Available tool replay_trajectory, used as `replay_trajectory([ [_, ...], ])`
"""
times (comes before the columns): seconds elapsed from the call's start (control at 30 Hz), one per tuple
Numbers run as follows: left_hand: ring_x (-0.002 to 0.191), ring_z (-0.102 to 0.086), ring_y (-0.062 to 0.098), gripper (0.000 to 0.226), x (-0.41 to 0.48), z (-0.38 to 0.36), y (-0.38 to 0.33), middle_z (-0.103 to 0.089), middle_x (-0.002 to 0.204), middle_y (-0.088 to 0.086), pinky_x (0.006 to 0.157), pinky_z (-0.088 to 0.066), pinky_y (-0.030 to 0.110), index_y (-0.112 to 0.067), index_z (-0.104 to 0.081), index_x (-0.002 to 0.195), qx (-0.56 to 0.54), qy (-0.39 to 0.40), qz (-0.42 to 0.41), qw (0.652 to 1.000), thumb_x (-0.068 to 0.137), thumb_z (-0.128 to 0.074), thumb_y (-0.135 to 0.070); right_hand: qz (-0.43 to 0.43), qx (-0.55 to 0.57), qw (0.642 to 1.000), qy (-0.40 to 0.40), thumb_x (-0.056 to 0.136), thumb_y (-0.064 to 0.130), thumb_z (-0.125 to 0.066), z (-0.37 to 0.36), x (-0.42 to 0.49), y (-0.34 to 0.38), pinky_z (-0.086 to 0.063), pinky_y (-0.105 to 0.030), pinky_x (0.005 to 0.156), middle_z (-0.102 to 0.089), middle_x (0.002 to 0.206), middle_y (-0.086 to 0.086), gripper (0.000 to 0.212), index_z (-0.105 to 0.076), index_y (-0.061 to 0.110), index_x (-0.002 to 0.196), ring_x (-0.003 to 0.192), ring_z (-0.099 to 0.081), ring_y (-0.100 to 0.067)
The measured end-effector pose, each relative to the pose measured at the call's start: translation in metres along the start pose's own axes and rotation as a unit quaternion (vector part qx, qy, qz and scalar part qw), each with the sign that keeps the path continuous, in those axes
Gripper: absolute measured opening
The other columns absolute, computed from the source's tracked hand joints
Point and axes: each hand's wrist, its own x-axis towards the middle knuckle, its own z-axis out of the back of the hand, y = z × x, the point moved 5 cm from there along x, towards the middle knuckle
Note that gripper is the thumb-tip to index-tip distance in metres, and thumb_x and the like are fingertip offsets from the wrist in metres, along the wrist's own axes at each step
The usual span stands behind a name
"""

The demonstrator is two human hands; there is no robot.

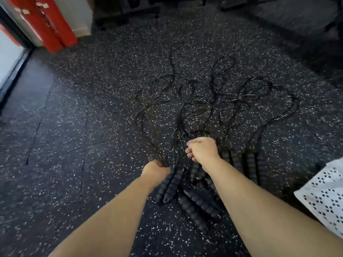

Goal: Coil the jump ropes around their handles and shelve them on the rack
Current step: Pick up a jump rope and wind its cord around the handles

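Big tangle of black jump ropes on the speckled rubber floor, thin cords looping off to the far side and loose ribbed handles lying near. The left hand grips the top of a handle pair plus a few cords. The right hand is balled up just to its right over the cords, but it's too blurry to tell if it's actually got one. A red pad stands far left.

Left hand, right hand, fists around tangled jump ropes
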Motion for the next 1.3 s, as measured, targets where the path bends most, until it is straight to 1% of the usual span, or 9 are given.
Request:
replay_trajectory([
  [0.13,0.102,-0.058,0.024,0.068,0.036,-0.029,0.023,-0.057,0.108,0.002,0.084,-0.049,0.03,-0.006,-0.053,0.124,0.044,0.005,0.032,0.999,0.077,-0.08,-0.046,-0.012,-0.006,1.0,-0.015,0.089,0.006,-0.051,-0.006,0.03,-0.028,-0.043,-0.027,0.049,-0.067,0.064,-0.002,0.021,-0.065,0.017,0.078,0.051,-0.056,-0.012],
  [0.27,0.125,-0.049,0.029,0.094,0.056,-0.051,0.045,-0.051,0.134,0.008,0.098,-0.048,0.04,-0.012,-0.039,0.136,0.124,-0.006,0.07,0.99,0.065,-0.085,-0.053,-0.021,-0.003,0.999,-0.03,0.089,0.003,-0.048,-0.01,0.043,-0.05,-0.045,-0.027,0.052,-0.067,0.065,-0.002,0.022,-0.065,0.015,0.08,0.053,-0.057,-0.012],
  [0.47,0.128,-0.041,0.028,0.082,0.063,-0.063,0.057,-0.045,0.134,0.007,0.098,-0.047,0.042,-0.015,-0.038,0.134,0.167,-0.022,0.038,0.985,0.072,-0.082,-0.045,-0.023,0.001,1.0,-0.019,0.088,-0.001,-0.046,-0.018,0.045,-0.058,-0.047,-0.025,0.055,-0.068,0.069,-0.003,0.025,-0.067,0.014,0.085,0.055,-0.058,-0.012],
  [0.67,0.126,-0.042,0.027,0.07,0.062,-0.031,0.072,-0.046,0.131,0.006,0.099,-0.043,0.04,-0.015,-0.037,0.128,0.275,-0.114,0.011,0.955,0.076,-0.076,-0.04,-0.019,-0.006,1.0,-0.009,0.089,-0.001,-0.045,-0.028,0.041,-0.059,-0.047,-0.022,0.053,-0.068,0.071,-0.004,0.026,-0.067,0.013,0.086,0.057,-0.058,-0.011],
  [0.8,0.132,-0.037,0.028,0.079,0.066,-0.029,0.088,-0.04,0.138,0.007,0.107,-0.035,0.039,-0.015,-0.031,0.138,0.327,-0.088,0.003,0.941,0.078,-0.072,-0.047,-0.021,-0.012,1.0,-0.007,0.089,0.0,-0.046,-0.032,0.039,-0.061,-0.048,-0.023,0.054,-0.068,0.071,-0.003,0.025,-0.066,0.014,0.084,0.057,-0.058,-0.011],
  [0.97,0.136,-0.032,0.029,0.104,0.073,-0.036,0.078,-0.033,0.145,0.008,0.111,-0.032,0.041,-0.013,-0.016,0.15,0.306,-0.102,-0.049,0.945,0.075,-0.077,-0.052,-0.019,-0.016,1.0,-0.003,0.088,0.0,-0.046,-0.036,0.038,-0.063,-0.047,-0.024,0.055,-0.069,0.071,-0.003,0.025,-0.065,0.015,0.084,0.057,-0.058,-0.011],
  [1.07,0.134,-0.034,0.028,0.098,0.078,-0.039,0.075,-0.036,0.142,0.007,0.107,-0.036,0.043,-0.012,-0.025,0.145,0.286,-0.102,-0.025,0.953,0.075,-0.077,-0.056,-0.022,-0.023,0.999,-0.001,0.089,0.0,-0.045,-0.036,0.039,-0.064,-0.048,-0.025,0.056,-0.069,0.071,-0.002,0.026,-0.065,0.016,0.084,0.057,-0.058,-0.01],
  [1.2,0.129,-0.039,0.028,0.07,0.082,-0.037,0.075,-0.04,0.136,0.009,0.102,-0.04,0.042,-0.01,-0.034,0.135,0.294,-0.109,-0.012,0.949,0.084,-0.072,-0.039,-0.028,-0.028,0.999,0.0,0.088,0.0,-0.045,-0.037,0.04,-0.067,-0.049,-0.028,0.059,-0.069,0.071,-0.001,0.026,-0.066,0.016,0.084,0.057,-0.059,-0.01],
  [1.3,0.129,-0.038,0.029,0.064,0.08,-0.034,0.076,-0.04,0.135,0.01,0.102,-0.041,0.041,-0.008,-0.036,0.135,0.291,-0.102,0.002,0.951,0.087,-0.069,-0.034,-0.032,-0.028,0.999,-0.003,0.088,0.0,-0.045,-0.037,0.041,-0.067,-0.048,-0.028,0.057,-0.068,0.068,0.0,0.027,-0.066,0.016,0.084,0.055,-0.058,-0.01],
])
